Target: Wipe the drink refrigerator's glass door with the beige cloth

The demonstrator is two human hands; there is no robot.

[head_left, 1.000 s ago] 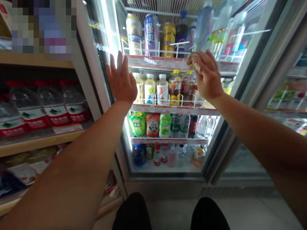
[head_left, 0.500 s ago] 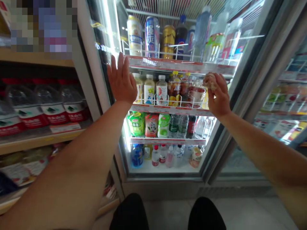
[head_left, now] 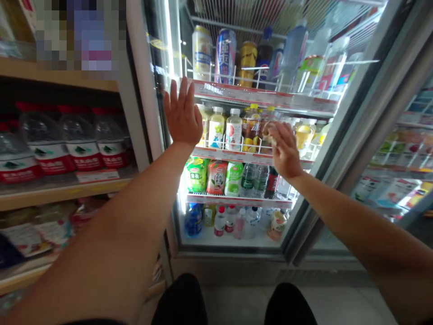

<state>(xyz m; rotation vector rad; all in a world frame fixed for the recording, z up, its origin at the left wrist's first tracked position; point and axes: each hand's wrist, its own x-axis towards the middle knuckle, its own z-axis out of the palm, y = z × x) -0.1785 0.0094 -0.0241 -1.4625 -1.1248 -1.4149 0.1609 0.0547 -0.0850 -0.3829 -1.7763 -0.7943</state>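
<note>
My left hand lies flat with its fingers spread against the glass door of a drinks fridge, near the door's left frame. My right hand presses a crumpled pale cloth against the glass, level with the second shelf. Behind the glass at that height stand bottles of juice and tea. The fingers of my right hand are bunched on the cloth.
The fridge holds cans on the top shelf and several bottles on the lower ones. To the left a wooden shelf carries large water jugs. Another fridge door stands to the right. My knees show at the bottom edge.
My right hand with the cloth has moved down the glass from the top shelf's level, then left along the second shelf. My left hand has stayed flat on the glass.
</note>
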